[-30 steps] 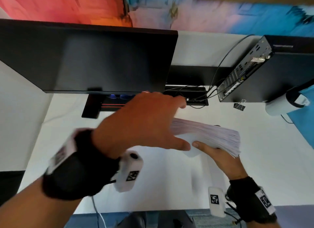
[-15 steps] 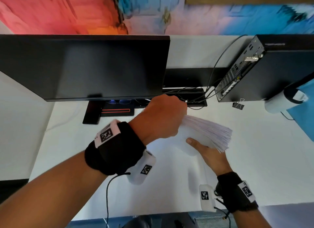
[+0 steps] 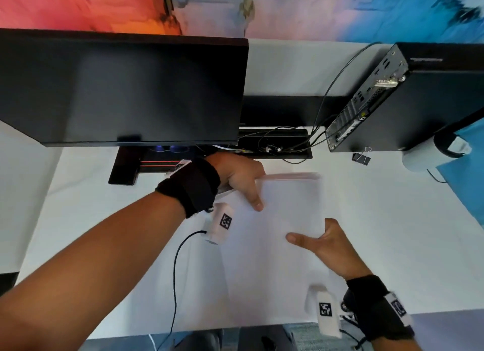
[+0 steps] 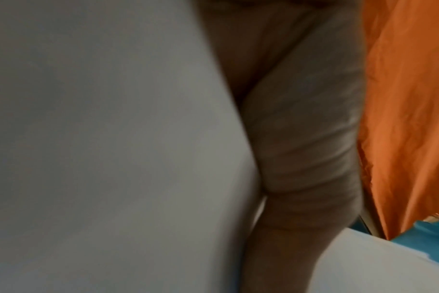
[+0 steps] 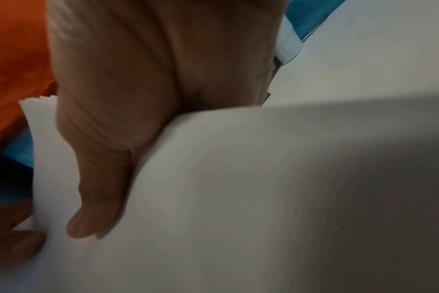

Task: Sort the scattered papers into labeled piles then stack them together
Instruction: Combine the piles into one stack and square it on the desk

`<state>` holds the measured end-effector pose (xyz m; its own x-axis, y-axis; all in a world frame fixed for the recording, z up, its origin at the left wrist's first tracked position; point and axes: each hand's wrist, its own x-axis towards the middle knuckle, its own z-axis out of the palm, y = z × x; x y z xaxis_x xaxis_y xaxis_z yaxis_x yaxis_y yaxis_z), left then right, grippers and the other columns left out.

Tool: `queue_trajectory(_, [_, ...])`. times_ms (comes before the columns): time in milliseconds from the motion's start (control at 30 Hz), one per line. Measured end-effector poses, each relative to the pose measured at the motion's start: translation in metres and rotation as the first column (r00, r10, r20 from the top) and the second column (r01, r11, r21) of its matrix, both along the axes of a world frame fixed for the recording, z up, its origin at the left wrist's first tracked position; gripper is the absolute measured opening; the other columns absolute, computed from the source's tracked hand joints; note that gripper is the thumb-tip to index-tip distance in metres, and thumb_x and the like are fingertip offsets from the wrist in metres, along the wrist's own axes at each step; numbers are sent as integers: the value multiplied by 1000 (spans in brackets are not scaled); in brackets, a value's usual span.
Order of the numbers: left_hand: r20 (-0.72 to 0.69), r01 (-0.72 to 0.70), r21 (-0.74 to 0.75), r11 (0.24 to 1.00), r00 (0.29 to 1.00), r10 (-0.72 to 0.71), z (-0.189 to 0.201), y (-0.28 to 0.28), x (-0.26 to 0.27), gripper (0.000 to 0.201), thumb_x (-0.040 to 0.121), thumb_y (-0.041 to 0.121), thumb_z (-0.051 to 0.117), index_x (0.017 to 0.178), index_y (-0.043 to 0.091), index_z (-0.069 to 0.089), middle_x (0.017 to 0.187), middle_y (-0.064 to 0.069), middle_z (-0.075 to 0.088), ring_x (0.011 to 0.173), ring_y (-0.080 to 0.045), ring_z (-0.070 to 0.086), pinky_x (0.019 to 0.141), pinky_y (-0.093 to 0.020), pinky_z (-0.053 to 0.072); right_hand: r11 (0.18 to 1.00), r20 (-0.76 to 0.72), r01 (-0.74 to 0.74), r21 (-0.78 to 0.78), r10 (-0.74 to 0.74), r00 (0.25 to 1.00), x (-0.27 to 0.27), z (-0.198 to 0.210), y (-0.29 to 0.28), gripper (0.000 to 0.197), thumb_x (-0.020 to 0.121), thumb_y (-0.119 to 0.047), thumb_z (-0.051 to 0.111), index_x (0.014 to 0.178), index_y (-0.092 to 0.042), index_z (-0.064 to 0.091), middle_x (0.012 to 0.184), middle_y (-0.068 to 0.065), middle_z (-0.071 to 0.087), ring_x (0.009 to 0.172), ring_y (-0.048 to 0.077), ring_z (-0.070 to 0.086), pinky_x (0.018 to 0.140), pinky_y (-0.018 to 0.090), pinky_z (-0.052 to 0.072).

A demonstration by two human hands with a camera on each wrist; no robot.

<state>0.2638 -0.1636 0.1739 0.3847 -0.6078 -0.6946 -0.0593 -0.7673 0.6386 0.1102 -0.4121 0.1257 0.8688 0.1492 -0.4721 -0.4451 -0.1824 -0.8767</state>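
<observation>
A thick stack of white papers (image 3: 290, 204) is held above the white desk (image 3: 392, 246), in front of the monitor. My left hand (image 3: 243, 180) grips its far left corner, thumb on the top sheet. My right hand (image 3: 324, 243) grips the near right corner, thumb lying across the top sheet. In the left wrist view the paper stack (image 4: 100, 138) fills the left side beside my left hand (image 4: 301, 138). In the right wrist view my right hand (image 5: 128, 99) lays its thumb on the paper stack (image 5: 238, 198). My fingers beneath the stack are hidden.
A black monitor (image 3: 123, 89) stands at the back left, with a cable tray (image 3: 275, 143) behind the stack. A black computer case (image 3: 419, 102) sits at the back right, a binder clip (image 3: 361, 157) and a paper roll (image 3: 421, 157) beside it.
The left hand has come down from above the stack and taken hold of its far left corner. The stack has turned from a fanned, tilted pose to lie squarer and flatter between both hands.
</observation>
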Motion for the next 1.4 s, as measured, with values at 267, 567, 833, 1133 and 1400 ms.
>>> queue_trajectory(267, [-301,-443,-116,889,868,394,-76,58,-36,34,95,19,77,125,6,70,117,-10,78,103,-27,77,92,-39,62,985,-153,-170,16,170,973,36,-23,-55,38,83,-29,89,113,-10,77,110,13,80,107,35,75,95,36,57])
queue_trajectory(567, [-531,-762,-23,647,557,638,-153,88,-93,45,95,13,74,139,10,62,129,-11,73,118,-31,71,106,-49,54,897,-424,442,7,-398,813,-31,-112,-61,86,61,-57,97,132,-19,70,131,13,72,122,30,65,109,49,47])
queue_trajectory(833, [-269,-763,-257,593,646,715,-123,81,-102,30,94,18,77,124,14,72,113,1,80,103,-17,77,94,-36,62,745,-74,658,-107,-666,742,-51,-59,-5,57,65,-25,94,116,-13,74,98,0,81,102,23,74,70,27,60])
queue_trajectory(1133, [-138,-737,-553,387,540,830,-93,57,-91,44,80,18,88,118,36,75,115,6,78,114,-13,72,102,-40,57,822,149,567,-61,-554,819,-42,-38,-7,63,67,-32,97,124,-17,73,114,-3,77,101,3,73,73,9,55])
queue_trajectory(1400, [-65,-652,-598,466,619,783,-81,63,-82,42,78,1,88,113,23,78,106,6,81,104,-11,75,87,-20,57,980,189,195,-44,-184,965,-57,20,-47,78,58,-51,99,128,-36,69,128,-5,73,121,11,66,95,20,54])
